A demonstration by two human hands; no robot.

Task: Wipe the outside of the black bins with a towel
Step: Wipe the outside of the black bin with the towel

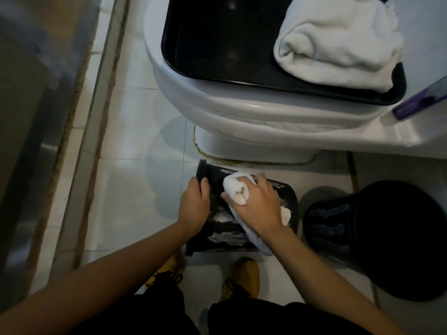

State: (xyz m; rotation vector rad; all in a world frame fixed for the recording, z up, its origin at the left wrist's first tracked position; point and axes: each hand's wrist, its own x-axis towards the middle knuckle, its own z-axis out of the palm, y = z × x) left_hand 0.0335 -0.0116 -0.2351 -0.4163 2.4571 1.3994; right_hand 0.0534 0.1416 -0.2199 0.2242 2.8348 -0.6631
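A small black bin [217, 234] lies tilted on its side on the white tiled floor in front of the toilet, with pale streaks on its outer wall. My left hand [194, 205] grips its rim at the left end. My right hand [257, 205] holds a bunched white towel [235, 189] and presses it on the bin's side. A second black bin [377, 240] stands to the right, untouched.
A white toilet [242, 117] stands just behind the bin; a black tray [217, 44] holding a folded white towel [338, 44] rests on it. A purple bottle [420, 99] lies at the right edge. A raised threshold [79, 141] runs along the left. Yellow shoes [242, 276] stand below.
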